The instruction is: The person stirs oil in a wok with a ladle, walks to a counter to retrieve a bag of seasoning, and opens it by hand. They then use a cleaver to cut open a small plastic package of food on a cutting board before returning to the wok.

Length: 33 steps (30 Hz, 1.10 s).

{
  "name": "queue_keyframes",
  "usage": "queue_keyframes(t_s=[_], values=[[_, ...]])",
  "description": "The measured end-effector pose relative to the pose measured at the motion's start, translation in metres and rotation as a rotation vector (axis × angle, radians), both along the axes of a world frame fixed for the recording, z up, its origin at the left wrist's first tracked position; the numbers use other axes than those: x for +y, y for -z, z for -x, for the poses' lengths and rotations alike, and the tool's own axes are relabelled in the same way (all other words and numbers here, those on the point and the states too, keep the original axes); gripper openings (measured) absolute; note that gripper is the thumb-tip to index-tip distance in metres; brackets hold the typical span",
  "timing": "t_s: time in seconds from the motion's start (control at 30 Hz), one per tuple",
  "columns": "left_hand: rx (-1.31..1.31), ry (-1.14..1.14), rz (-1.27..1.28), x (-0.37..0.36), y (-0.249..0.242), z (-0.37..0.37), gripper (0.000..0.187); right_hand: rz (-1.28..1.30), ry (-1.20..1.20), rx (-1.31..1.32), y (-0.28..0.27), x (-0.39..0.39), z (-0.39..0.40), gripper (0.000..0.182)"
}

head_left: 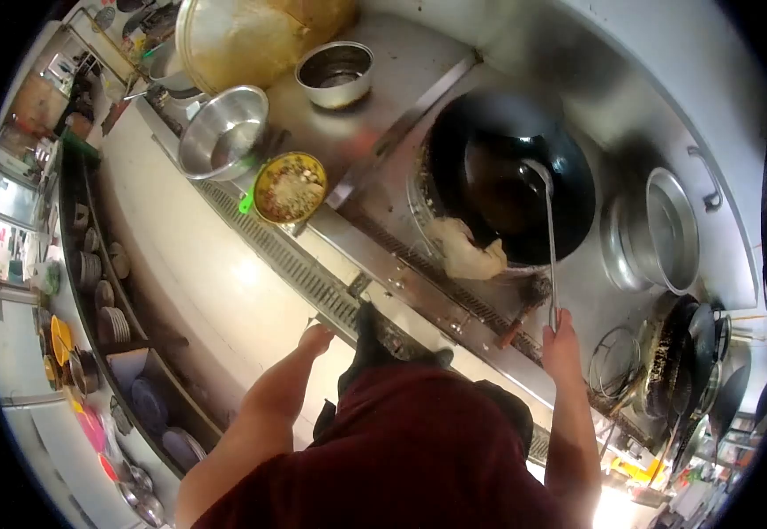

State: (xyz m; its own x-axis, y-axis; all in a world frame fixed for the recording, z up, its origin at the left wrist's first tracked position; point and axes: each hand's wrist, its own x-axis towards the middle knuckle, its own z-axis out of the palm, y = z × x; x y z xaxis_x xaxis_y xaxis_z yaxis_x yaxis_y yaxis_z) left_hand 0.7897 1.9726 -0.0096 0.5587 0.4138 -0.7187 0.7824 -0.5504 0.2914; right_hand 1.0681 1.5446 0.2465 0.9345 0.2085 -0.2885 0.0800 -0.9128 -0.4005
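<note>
My right hand (pixel 561 348) is closed around the long metal handle of a ladle (pixel 550 238). The ladle's bowl end rests inside a large black wok (pixel 568 212), which has some dark liquid at its bottom. A beige cloth (pixel 464 249) is draped over the wok's near rim. My left hand (pixel 315 339) hangs low by the front of the stove, apart from the wok, and no object shows in it. Its fingers are too small and turned away to read. A yellow bowl (pixel 320 170) of chopped ingredients stands to the upper left.
A steel bowl (pixel 191 150) and a white-sided pot (pixel 337 97) stand at the back left. Metal basins (pixel 673 231) lean right of the wok. Strainers (pixel 614 360) and stacked pans (pixel 665 353) crowd the right. Shelves (pixel 141 342) with plates line the left.
</note>
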Motion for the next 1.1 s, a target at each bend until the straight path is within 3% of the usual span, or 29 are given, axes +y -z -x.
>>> queue_keyframes(t_s=[0.03, 0.07, 0.13, 0.17, 0.3, 0.37, 0.57, 0.63, 0.67, 0.73, 0.87, 0.93, 1.1], values=[[-0.006, -0.006, 0.019, 0.011, -0.011, 0.0, 0.039, -0.05, 0.083, 0.1, -0.006, 0.006, 0.001, 0.048], [-0.013, -0.01, 0.016, 0.027, 0.01, 0.009, 0.039, -0.099, 0.166, 0.202, -0.011, 0.011, 0.002, 0.047], [-0.09, 0.296, -0.111, 0.06, 0.062, 0.024, 0.037, -0.139, 0.206, 0.221, -0.015, 0.02, 0.005, 0.047], [-0.1, 0.293, -0.116, 0.064, 0.047, 0.016, 0.037, -0.174, 0.252, 0.247, -0.015, 0.023, 0.006, 0.047], [-0.063, -0.059, 0.0, 0.06, -0.052, -0.023, 0.034, -0.229, 0.232, 0.164, -0.006, 0.029, 0.013, 0.05], [-0.037, -0.192, 0.051, 0.063, -0.054, -0.026, 0.033, -0.236, 0.291, 0.193, -0.014, 0.04, 0.017, 0.056], [-0.125, -0.063, 0.002, 0.063, -0.035, -0.029, 0.027, -0.284, 0.278, 0.184, -0.013, 0.047, 0.02, 0.06], [-0.251, 0.469, -0.168, 0.066, -0.016, -0.026, 0.02, -0.233, 0.187, 0.094, 0.012, 0.032, 0.017, 0.06], [-0.252, 0.472, -0.17, 0.065, -0.015, -0.026, 0.02, -0.178, 0.095, 0.003, 0.025, 0.023, 0.015, 0.061], [-0.17, 0.452, -0.112, 0.053, -0.041, -0.036, 0.018, -0.143, 0.127, 0.065, 0.012, 0.032, 0.015, 0.063], [-0.089, 0.423, -0.068, 0.05, -0.011, -0.039, 0.025, -0.05, 0.13, 0.126, -0.001, 0.04, 0.016, 0.065], [-0.293, 0.97, -0.261, 0.055, 0.039, -0.031, 0.019, -0.055, 0.139, 0.155, -0.009, 0.043, 0.016, 0.066], [-0.197, 0.935, -0.255, 0.033, 0.009, -0.043, 0.018, -0.056, 0.188, 0.273, -0.036, 0.055, 0.016, 0.066]])
